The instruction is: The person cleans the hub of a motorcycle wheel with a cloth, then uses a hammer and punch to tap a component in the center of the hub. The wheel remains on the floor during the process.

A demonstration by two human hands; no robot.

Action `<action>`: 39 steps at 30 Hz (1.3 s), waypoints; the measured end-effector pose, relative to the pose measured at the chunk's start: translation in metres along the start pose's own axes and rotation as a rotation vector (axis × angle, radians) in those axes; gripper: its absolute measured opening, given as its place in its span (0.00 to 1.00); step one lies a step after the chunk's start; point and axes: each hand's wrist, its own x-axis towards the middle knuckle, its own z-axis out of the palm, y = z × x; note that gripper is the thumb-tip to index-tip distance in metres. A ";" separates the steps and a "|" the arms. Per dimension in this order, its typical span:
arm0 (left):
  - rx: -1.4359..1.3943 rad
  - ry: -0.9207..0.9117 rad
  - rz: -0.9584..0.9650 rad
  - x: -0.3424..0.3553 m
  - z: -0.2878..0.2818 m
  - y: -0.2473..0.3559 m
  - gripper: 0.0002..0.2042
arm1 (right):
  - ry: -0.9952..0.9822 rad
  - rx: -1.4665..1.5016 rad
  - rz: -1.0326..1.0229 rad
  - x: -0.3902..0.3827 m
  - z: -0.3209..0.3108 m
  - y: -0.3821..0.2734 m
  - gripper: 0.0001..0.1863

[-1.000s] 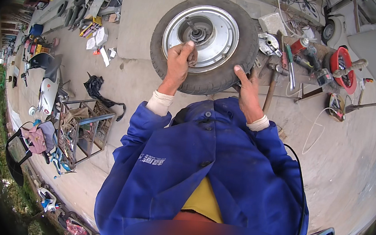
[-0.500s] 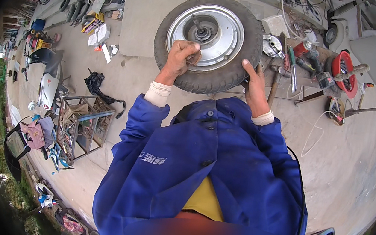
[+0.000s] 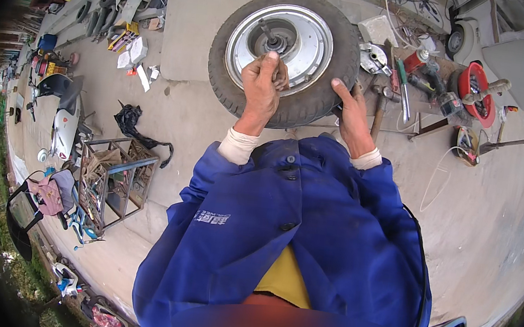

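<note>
Black rubber and silver metal form the round wheel (image 3: 310,56) in front of the person, its hub face turned up toward the head. From the hub, the thin dark metal axle (image 3: 266,29) juts upward, its tip slanting away from the person and slightly left. The left hand (image 3: 263,85) is raised over the near part of the rim, thumb pointing at the hub, fingers curled inward; whether they pinch anything I cannot tell. The right hand (image 3: 353,112) grasps the tyre's near right edge, thumb along the sidewall, fingers mostly hidden beneath. Both forearms reach forward in blue sleeves with pale cuffs. Just right of that hand lies a wooden-handled hammer (image 3: 377,120); farther right stands a red plastic basin (image 3: 489,113).
</note>
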 end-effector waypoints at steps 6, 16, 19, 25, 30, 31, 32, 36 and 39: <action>-0.020 0.109 0.014 0.007 -0.003 -0.010 0.23 | 0.049 -0.001 0.001 -0.014 0.002 0.018 0.46; 0.440 -0.115 0.033 0.013 -0.011 -0.011 0.23 | 0.034 0.030 0.020 -0.019 0.008 0.009 0.45; 0.502 -0.158 -0.061 0.013 -0.002 -0.003 0.24 | 0.034 0.043 0.029 -0.020 0.009 0.006 0.45; 0.102 -0.362 -0.151 0.022 -0.030 -0.016 0.23 | 0.029 0.001 0.029 -0.020 0.006 0.013 0.44; 0.293 -0.435 -0.132 0.024 -0.022 0.006 0.16 | 0.038 0.029 0.061 -0.021 0.006 0.004 0.46; 0.637 -0.386 0.056 0.015 -0.020 0.012 0.14 | 0.031 0.044 0.037 -0.019 0.006 0.007 0.46; 0.746 -0.247 0.218 0.000 -0.012 0.010 0.15 | 0.020 0.052 0.023 -0.018 0.005 0.012 0.46; 0.440 -0.021 0.100 -0.013 -0.003 -0.010 0.18 | 0.022 0.060 0.032 -0.017 0.003 0.019 0.47; -0.002 -0.238 -0.175 0.021 -0.024 -0.009 0.25 | 0.037 0.060 0.033 -0.020 0.007 0.011 0.47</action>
